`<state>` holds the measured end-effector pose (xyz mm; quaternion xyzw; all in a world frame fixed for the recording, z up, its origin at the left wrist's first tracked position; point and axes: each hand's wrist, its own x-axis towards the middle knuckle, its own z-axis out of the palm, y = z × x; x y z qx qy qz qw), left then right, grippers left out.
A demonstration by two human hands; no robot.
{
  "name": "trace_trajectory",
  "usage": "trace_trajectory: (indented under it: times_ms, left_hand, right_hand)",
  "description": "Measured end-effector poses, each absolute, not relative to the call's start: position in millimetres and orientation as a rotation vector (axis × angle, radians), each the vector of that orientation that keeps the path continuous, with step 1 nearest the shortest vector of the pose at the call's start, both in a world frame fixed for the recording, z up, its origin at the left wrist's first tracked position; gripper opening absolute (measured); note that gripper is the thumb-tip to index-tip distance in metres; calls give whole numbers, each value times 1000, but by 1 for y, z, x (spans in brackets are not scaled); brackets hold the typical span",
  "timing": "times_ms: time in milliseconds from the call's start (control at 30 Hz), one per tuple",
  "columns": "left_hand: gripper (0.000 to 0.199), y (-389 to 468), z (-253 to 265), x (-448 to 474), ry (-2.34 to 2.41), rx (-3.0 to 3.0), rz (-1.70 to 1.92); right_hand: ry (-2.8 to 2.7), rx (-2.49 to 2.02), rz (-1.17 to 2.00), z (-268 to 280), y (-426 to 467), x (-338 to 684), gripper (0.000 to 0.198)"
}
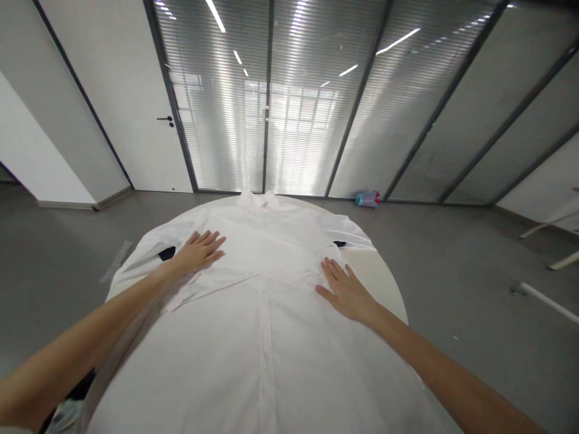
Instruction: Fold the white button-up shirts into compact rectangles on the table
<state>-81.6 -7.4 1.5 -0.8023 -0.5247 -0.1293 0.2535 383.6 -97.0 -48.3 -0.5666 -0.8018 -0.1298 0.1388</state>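
A white button-up shirt [266, 247] lies spread over a round pale table [377, 274], its collar at the far edge and its sleeves out to both sides. The lower part with the button placket runs toward me. Flat on the left side of the cloth rests my left hand [199, 252], fingers spread. My right hand [344, 290] lies on the right side, a little nearer to me, also with its fingers apart. Neither hand grips anything. Some folds and creases cross the shirt between and below the hands.
Beyond the table is a glass partition with blinds [298, 120] and a white door [131, 96] to its left. A blue and pink object [367, 199] lies on the grey floor at the partition's foot. White furniture legs [549, 303] stand at the right.
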Motion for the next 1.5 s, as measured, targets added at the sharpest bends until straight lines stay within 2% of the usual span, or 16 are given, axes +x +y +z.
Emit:
trace_trajectory:
  times_ms: [133,267,533,1500]
  left_hand:
    - [61,-34,0,-62,-1351,-2210,-418]
    - [61,-40,10,-23,-1247,-2344,-428]
    - [60,2,6,-9,-1507,-2226,-493]
    - [66,18,0,-21,-1532,-2267,-467]
  right_hand:
    - [-2312,-1599,-304,-28,-93,369,90]
    - [-2374,-1422,-278,-3,-67,313,88]
    - [-2341,-1393,-289,-1,-17,231,92]
    - [-2266,-1630,-399,-46,-86,357,92]
